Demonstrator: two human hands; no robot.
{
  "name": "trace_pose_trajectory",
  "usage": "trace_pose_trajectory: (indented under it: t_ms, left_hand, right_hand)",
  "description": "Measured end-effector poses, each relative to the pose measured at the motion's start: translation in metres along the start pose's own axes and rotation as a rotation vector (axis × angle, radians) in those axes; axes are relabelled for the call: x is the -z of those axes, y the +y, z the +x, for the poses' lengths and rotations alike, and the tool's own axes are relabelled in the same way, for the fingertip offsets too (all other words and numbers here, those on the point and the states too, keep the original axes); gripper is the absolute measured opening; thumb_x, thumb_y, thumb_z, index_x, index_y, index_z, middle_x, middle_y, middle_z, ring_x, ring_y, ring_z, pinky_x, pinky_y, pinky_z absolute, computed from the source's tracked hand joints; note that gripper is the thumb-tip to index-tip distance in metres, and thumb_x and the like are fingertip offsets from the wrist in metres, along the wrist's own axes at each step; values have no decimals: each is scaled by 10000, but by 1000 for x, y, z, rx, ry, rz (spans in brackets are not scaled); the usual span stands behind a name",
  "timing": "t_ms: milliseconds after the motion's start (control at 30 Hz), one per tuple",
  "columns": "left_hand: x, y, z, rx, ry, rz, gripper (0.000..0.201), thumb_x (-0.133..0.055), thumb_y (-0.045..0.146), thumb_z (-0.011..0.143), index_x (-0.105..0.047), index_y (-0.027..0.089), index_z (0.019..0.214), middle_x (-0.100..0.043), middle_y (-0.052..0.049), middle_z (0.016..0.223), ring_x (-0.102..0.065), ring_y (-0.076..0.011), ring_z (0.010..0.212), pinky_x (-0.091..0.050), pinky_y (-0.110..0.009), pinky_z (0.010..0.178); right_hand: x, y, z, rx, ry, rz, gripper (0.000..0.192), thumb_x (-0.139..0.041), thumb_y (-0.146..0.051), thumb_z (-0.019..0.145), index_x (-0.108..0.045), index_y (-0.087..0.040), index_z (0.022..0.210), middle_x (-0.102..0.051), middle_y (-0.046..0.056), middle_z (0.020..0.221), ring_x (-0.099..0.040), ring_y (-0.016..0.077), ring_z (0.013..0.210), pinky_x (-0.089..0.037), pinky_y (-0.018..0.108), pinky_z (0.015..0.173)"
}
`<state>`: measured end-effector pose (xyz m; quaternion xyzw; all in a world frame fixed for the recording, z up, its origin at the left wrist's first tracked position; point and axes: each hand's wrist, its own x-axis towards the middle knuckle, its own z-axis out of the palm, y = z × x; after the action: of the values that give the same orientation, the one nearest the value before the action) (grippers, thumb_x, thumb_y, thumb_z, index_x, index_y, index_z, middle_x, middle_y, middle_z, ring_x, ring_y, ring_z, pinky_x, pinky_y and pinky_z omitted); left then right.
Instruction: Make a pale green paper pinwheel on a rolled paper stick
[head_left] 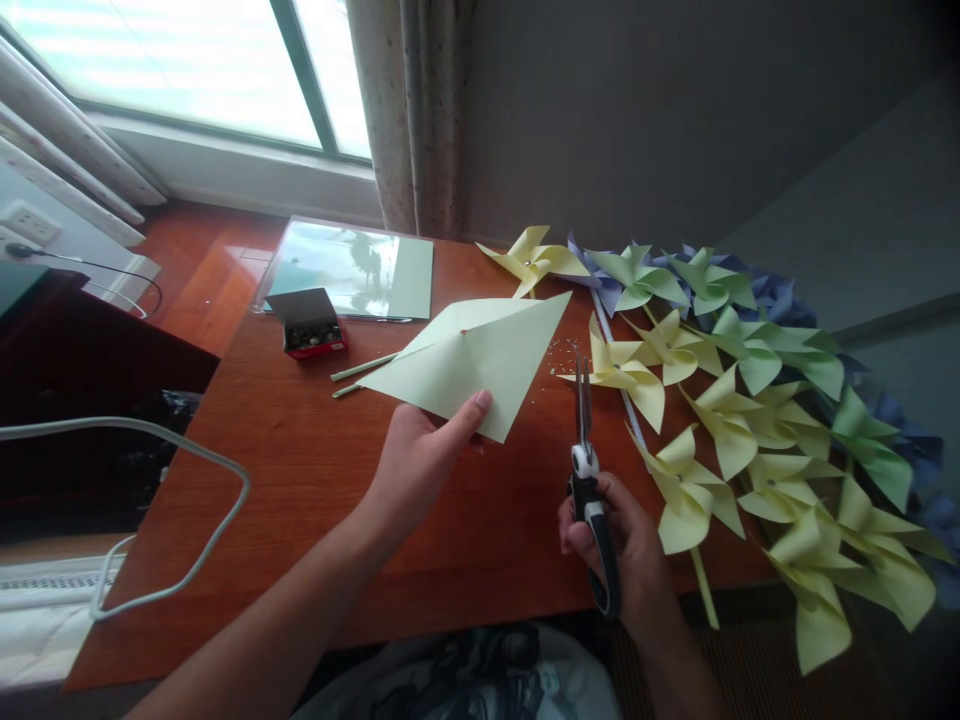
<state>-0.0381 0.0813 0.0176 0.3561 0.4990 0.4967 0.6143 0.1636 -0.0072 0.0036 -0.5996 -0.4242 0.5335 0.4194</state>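
At the upper left of the frame, a small open box [307, 322] with a red base sits on the desk [300, 480], just in front of a glossy sheet [352, 268]; two thin green sticks [364, 368] lie to its right.

Our left hand [420, 462] grips the pale green paper [472, 362] at its near edge, thumb on top and fingers underneath, so the sheet stands lifted at a tilt above the middle of the desk. A small mark shows near its centre. We judge that cutting goes best when this hand holds the sheet taut and level, with the thumb kept clear of the line of the cut.

Lower centre right, our right hand [611, 540] is closed around the handles of the scissors [589, 480], whose blades point up the frame and sit together, near the paper's right corner but apart from it. We would open them before meeting the edge, and aim from a corner toward the centre mark, stopping short of it.

Along the right side lies a row of finished pinwheels [735, 400] in yellow, green and blue, well clear of the blades.
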Motion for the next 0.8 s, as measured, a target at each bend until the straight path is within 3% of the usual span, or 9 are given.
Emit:
trace_pose_trajectory:
  t_ms: [367,567,800]
  left_hand:
    - [1,-2,3,51,-7,33,317,-799,392,788,-646,135,683,-555,17,541,-451,-97,489,-330,-228,452]
    - [-4,5,2,56,2,67,246,-787,300,777,-680,128,637,-677,-30,592,-570,-127,558,-442,-234,550]
    - [-4,6,1,53,-14,44,220,-768,291,804,-687,130,677,-695,-30,603,-585,-130,559,-442,-233,545]
  right_hand:
    - [-2,2,3,-145,-38,24,393,-844,-456,743,-582,-201,889,-630,-24,727,-555,123,615,-463,241,589]
    - [-2,3,4,-164,-39,47,402,-889,-402,696,-590,-194,867,-627,-36,731,-551,108,629,-465,219,605]
    - [-3,1,1,-159,-69,44,411,-882,-428,697,-577,-202,856,-624,-32,727,-552,114,617,-464,232,605]
